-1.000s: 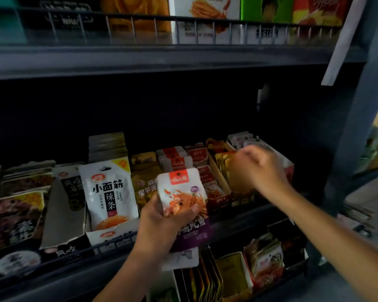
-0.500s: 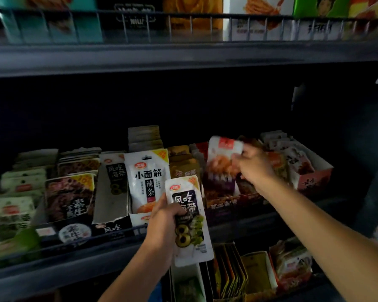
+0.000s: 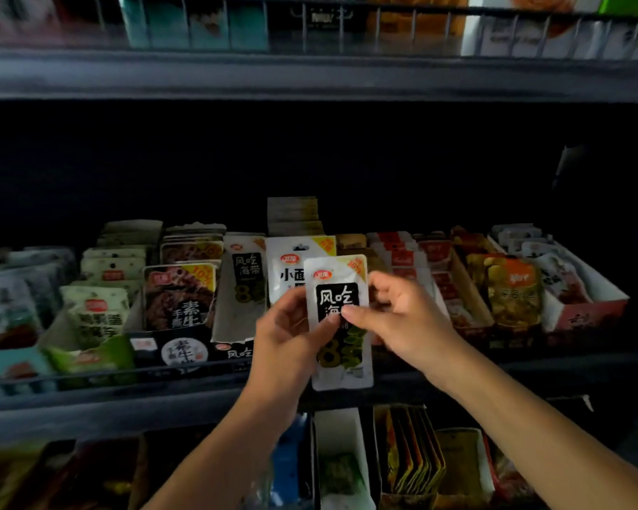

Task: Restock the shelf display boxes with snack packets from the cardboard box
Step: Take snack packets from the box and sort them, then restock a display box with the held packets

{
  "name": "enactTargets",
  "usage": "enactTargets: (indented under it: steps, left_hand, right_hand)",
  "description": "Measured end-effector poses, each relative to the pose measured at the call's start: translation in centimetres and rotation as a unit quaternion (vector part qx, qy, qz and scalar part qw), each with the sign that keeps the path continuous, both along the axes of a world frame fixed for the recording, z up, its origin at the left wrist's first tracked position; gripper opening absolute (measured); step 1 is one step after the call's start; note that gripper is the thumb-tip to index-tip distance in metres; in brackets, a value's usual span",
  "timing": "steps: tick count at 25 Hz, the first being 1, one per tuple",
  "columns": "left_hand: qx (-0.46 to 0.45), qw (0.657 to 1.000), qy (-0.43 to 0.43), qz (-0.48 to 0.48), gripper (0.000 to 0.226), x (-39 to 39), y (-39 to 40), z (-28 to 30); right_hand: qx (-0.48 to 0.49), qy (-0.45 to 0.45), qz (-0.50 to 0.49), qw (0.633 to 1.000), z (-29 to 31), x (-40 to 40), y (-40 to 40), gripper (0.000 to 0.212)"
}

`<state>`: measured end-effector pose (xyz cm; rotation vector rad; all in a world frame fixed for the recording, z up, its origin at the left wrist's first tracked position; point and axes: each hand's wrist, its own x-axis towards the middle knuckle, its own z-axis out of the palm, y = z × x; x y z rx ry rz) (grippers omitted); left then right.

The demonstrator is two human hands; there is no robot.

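I have one seaweed snack packet [image 3: 341, 322] upright between both hands, its long axis vertical: my left hand [image 3: 286, 334] grips its left edge with the thumb across the front, and my right hand [image 3: 402, 318] pinches its right side at mid-height. The matching display box [image 3: 238, 325] lies just up and left of my grip, nearer my left hand, holding the same packets on edge. I judge there's room at its front on the shelf [image 3: 199, 403].
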<state>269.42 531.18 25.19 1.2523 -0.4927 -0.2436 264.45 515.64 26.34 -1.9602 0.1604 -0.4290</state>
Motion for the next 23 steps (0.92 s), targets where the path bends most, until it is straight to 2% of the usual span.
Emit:
enactTargets:
  steps: [2, 3, 4, 5, 6, 7, 8, 10, 12, 14, 15, 16, 18, 20, 23]
  left_hand:
    - [0.064, 0.988, -0.125, 0.06, 0.019, 1.3, 3.0, 0.3]
    - [0.155, 0.953, -0.232, 0.121, 0.015, 2.4, 4.9, 0.2]
    - [0.28, 0.876, -0.345, 0.189, 0.022, 3.7, 6.8, 0.0]
    - [0.391, 0.776, -0.429, 0.246, 0.032, 5.3, 8.6, -0.5]
    - [0.466, 0.705, -0.467, 0.261, 0.038, 6.7, 10.1, -1.1]
    - [0.516, 0.661, -0.483, 0.252, 0.039, 8.0, 11.5, -1.6]
    - [0.55, 0.64, -0.488, 0.223, 0.039, 8.8, 12.6, -1.8]
    - [0.573, 0.642, -0.487, 0.149, 0.039, 9.9, 14.0, -1.9]
    - [0.569, 0.64, -0.502, 0.119, 0.038, 10.4, 14.6, -2.2]
    - [0.576, 0.619, -0.523, 0.104, 0.036, 10.3, 14.3, -2.3]
    - [0.573, 0.615, -0.532, 0.103, 0.036, 10.6, 14.8, -2.8]
    - [0.558, 0.614, -0.549, 0.103, 0.037, 10.5, 14.3, -2.8]
    - [0.51, 0.624, -0.578, 0.126, 0.043, 11.1, 15.3, -3.4]
    - [0.472, 0.625, -0.597, 0.176, 0.051, 11.2, 16.8, -4.5]
    - [0.415, 0.66, -0.586, 0.223, 0.047, 8.8, 19.2, -7.1]
  right_hand:
    - [0.047, -0.05, -0.031, 0.997, 1.8, 1.1, 1.3, 0.026]
    - [0.062, -0.077, -0.033, 0.995, 3.1, 1.9, 1.9, 0.019]
    - [0.053, -0.104, -0.035, 0.993, 4.5, 2.8, 2.5, 0.019]
    - [0.029, -0.124, -0.035, 0.991, 5.8, 3.9, 3.1, 0.021]
    - [-0.005, -0.137, -0.034, 0.99, 6.8, 5.4, 3.9, 0.025]
    - [-0.049, -0.135, -0.039, 0.989, 7.2, 7.4, 4.8, 0.029]
    - [-0.096, -0.12, -0.049, 0.987, 7.2, 9.6, 5.7, 0.032]
    - [-0.195, -0.083, -0.064, 0.975, 6.7, 13.5, 7.2, 0.043]
    - [-0.335, -0.044, -0.074, 0.938, 6.0, 16.4, 7.6, 0.049]
    - [-0.521, -0.01, -0.128, 0.844, 5.5, 17.8, 7.1, 0.041]
    - [-0.578, 0.01, -0.151, 0.802, 5.4, 18.5, 7.6, 0.039]
    - [-0.595, 0.023, -0.175, 0.784, 5.5, 18.3, 7.0, 0.04]
    - [-0.594, 0.034, -0.197, 0.779, 5.3, 18.7, 7.7, 0.046]
    - [-0.581, 0.009, -0.195, 0.79, 5.1, 17.8, 9.4, 0.048]
    - [-0.493, -0.178, -0.188, 0.831, 3.1, 12.9, 12.7, 0.033]
